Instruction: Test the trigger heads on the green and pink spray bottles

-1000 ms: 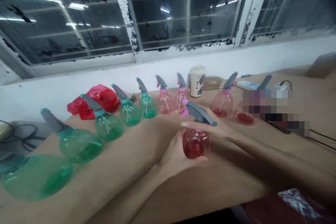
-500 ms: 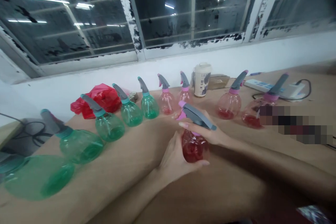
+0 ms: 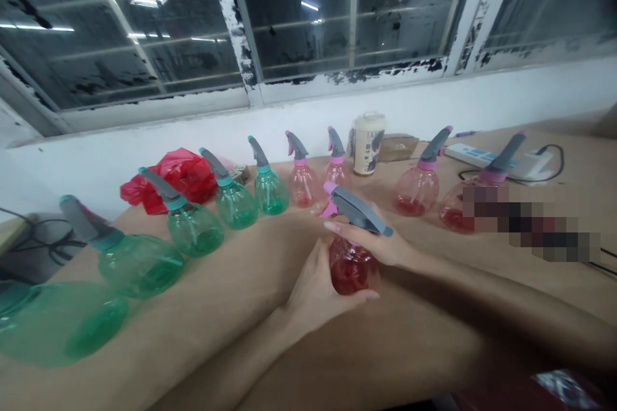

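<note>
Both my hands hold one pink spray bottle [image 3: 351, 270] with red liquid inside and a grey and pink trigger head. My left hand [image 3: 311, 292] cups the round body from the left, its thumb along the lower side. Around the neck, just under the spray head, closes my right hand [image 3: 380, 241], its fingers reaching towards the trigger. Whether the bottle's base touches the table cannot be seen clearly. Behind it stand two more pink spray bottles, the nearer-left one [image 3: 303, 185] beside a green spray bottle [image 3: 271, 192].
Several green spray bottles [image 3: 195, 231] curve along the left side of the table. Pink bottles [image 3: 415, 189] stand at the right, near a power strip [image 3: 472, 158] with a cable. A paper cup [image 3: 369, 144] and a red plastic bag [image 3: 180, 176] are by the wall.
The view has shifted slightly, so the scene sits a little further left and higher. Both hands keep their hold on the pink spray bottle.
</note>
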{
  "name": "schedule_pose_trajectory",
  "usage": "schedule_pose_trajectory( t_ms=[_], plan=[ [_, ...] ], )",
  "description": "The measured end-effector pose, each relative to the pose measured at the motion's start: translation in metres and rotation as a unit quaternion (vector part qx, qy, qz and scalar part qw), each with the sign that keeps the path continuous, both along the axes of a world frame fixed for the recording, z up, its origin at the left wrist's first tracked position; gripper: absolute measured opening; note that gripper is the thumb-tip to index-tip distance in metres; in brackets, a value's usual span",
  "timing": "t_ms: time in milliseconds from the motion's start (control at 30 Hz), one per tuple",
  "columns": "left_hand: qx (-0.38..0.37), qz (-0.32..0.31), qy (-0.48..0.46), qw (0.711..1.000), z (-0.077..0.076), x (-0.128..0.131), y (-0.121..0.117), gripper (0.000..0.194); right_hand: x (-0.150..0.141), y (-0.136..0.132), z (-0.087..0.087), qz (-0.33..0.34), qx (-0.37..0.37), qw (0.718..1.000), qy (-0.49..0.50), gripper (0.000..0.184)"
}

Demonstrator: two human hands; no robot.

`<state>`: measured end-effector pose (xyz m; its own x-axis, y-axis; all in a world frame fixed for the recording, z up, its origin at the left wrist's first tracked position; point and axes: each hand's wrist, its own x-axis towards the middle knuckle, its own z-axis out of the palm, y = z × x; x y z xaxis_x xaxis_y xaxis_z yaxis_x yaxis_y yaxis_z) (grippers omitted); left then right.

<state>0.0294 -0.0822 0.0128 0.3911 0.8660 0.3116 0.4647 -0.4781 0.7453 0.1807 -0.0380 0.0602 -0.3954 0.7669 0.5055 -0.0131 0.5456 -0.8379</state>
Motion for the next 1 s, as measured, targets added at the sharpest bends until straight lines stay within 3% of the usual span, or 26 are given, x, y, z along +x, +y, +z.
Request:
schedule_pose_trajectory(
  t_ms=[667,1000],
  plan=[
    [0.015,0.002,0.002,1.0,-0.0039,-0.0009,0.0013,0.083,-0.0014,-0.0021,-0.0035,-0.01,-0.01,1.0,0.002,0.02],
    [0.008,0.02,0.017,1.0,-0.0062,-0.0012,0.0015,0.078,-0.0011,-0.0015,0.0009,-0.027,0.021,0.999,-0.009,0.018]
  ],
)
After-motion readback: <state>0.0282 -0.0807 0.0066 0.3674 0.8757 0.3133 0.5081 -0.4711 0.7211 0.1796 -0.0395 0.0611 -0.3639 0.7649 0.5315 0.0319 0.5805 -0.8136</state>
